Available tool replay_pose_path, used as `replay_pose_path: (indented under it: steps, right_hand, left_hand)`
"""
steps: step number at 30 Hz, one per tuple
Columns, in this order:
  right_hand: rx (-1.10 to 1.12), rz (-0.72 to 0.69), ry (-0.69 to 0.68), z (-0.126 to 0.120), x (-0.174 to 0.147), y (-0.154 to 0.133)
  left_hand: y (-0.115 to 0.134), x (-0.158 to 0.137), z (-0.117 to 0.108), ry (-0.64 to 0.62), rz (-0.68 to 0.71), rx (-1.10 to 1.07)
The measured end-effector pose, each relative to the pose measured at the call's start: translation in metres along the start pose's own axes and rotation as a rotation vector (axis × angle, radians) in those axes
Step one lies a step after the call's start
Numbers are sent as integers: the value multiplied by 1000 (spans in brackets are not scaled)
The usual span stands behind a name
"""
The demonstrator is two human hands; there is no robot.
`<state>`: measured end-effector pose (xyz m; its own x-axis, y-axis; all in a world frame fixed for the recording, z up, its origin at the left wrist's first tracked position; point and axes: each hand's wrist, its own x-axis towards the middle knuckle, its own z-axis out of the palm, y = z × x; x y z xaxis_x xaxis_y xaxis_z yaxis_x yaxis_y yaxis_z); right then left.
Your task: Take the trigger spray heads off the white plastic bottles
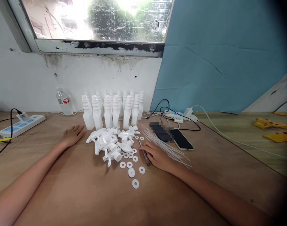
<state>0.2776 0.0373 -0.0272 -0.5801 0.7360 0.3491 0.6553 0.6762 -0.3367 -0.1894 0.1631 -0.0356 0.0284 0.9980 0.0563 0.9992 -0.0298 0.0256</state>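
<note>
My left hand [73, 136] lies palm down on the brown tabletop, fingers spread and holding nothing, a ring on one finger. To its right is a heap of white trigger spray heads [107, 142]. Behind the heap stand several white spray bottles [107, 111] in rows, without tops. My right hand [157, 156] rests on the table, its fingers loosely stretched over a screwdriver [146, 157] with a dark handle; they touch it without closing round it. Flat white ring washers [131, 172] lie scattered between the heap and my right hand. Thin white tubes [167, 146] lie beyond that hand.
Two phones, one dark and partly pixelated [161, 131], one with a pale case [184, 139], lie at the right. Power strips [21, 125] with cables sit on both sides. A water bottle [64, 102] stands by the wall, under the window. Yellow pieces [272, 123] lie far right.
</note>
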Motion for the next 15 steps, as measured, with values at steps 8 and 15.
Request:
replay_pose_path:
  steps: [8, 15]
  right_hand:
    - [6, -14, 5, 1, 0, 2]
    - [-7, 6, -5, -1, 1, -2]
  left_hand:
    - [-1, 1, 1, 4, 4, -14]
    - [-2, 1, 2, 1, -1, -32]
